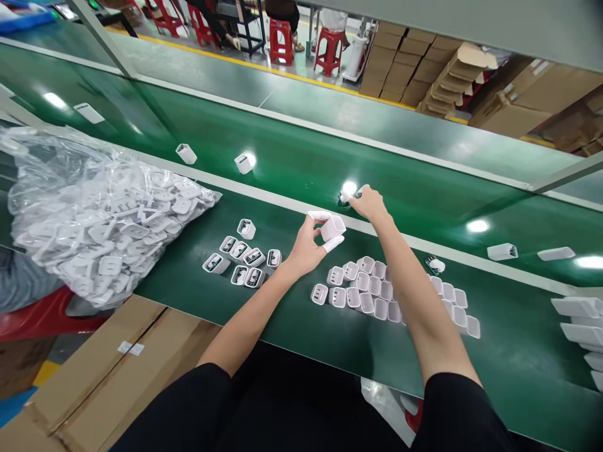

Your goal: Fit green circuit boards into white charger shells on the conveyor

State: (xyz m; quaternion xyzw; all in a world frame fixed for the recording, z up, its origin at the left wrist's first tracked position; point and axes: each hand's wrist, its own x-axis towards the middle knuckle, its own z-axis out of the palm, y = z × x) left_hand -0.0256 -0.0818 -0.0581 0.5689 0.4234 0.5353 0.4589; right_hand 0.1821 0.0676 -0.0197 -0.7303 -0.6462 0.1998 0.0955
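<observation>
My left hand [313, 242], with white covers on thumb and finger, grips a white plastic housing [333, 228], its open end facing up and away. Over the green belt, my right hand [369, 204] has its fingers closed at a small circuit board [345, 197] with a white part on it; the fingers partly hide it. Below my hands stand rows of empty white housings [362, 281], some behind my right forearm. Left of my left wrist sits a group of housings with boards inside [240, 251]. One loose circuit board [435, 265] lies right of my right forearm.
A clear plastic bag [108, 220] full of white parts lies at the left. Several housings [186, 154] sit along the green belt [292, 150]. White pieces are stacked at the right edge [581, 320]. Cardboard boxes [108, 370] stand below left; seated people are beyond the line.
</observation>
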